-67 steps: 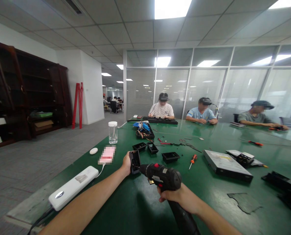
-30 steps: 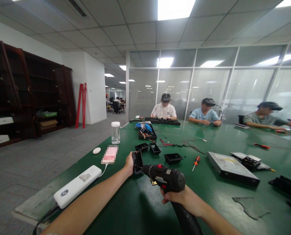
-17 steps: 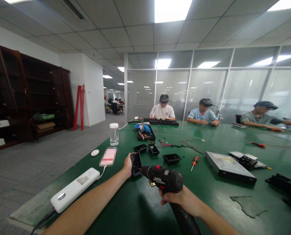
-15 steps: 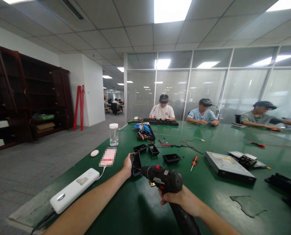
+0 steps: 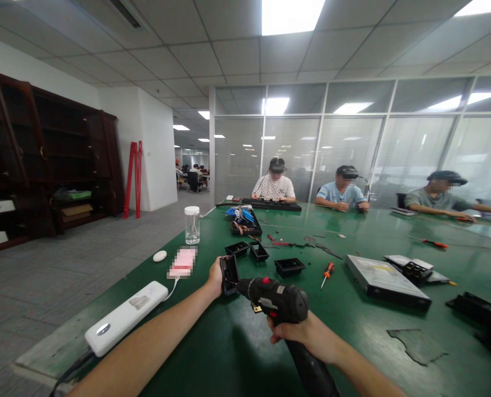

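My left hand grips a black plastic housing by its left side, its hollow face turned toward the drill. In my right hand is a black cordless drill with red buttons, its chuck pointing left at the housing. The chuck end sits at the housing's right edge; I cannot tell whether a bit touches inside. Just beyond lie similar black housings: one at the left, one in the middle and one at the right.
An orange-handled screwdriver and a flat metal drive lie to the right. At the left are a white power strip, a pink phone and a lidded jar. Behind them sits a tray of wires. Several people sit across the table.
Hardly anything differs. The view has shifted very slightly, and both hands keep the same hold on the housing and drill.
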The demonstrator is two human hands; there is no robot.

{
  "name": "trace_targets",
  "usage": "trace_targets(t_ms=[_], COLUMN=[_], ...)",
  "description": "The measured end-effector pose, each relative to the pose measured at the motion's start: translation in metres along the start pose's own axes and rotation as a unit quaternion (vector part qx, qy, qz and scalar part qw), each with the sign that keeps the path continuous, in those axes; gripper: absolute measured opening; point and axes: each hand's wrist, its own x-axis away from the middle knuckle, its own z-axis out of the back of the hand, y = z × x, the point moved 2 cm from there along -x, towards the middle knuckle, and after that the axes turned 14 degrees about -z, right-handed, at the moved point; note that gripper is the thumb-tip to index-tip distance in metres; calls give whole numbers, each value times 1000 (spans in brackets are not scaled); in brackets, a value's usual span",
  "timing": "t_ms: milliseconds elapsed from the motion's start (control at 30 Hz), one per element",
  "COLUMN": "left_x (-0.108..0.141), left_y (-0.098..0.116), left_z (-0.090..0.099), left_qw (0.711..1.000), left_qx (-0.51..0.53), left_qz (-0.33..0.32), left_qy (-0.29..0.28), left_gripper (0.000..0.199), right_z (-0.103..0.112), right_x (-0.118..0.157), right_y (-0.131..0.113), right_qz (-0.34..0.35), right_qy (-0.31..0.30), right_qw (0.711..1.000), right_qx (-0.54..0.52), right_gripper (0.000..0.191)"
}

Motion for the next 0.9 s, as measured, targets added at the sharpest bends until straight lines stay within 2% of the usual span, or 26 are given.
trace_targets(t_ms=[200,567,900], left_x=[-1,4,-2], left_y=[-1,2,-1], left_z=[2,-2,0], left_qw=[1000,1000,1000], left_qx=[-11,-3,-8], left_qz=[-11,-3,-16], left_qy=[-17,3,-14], left_gripper=[23,21,21], right_z=[-1,0,0], right_x=[1,0,1], right_y=[-1,-1,-1], right_qz=[-4,-1,1], right_qy=[-5,-2,-4], right_qw=[1000,1000,1000], right_qx=[-8,-3,-7], right_gripper=[20,20,21])
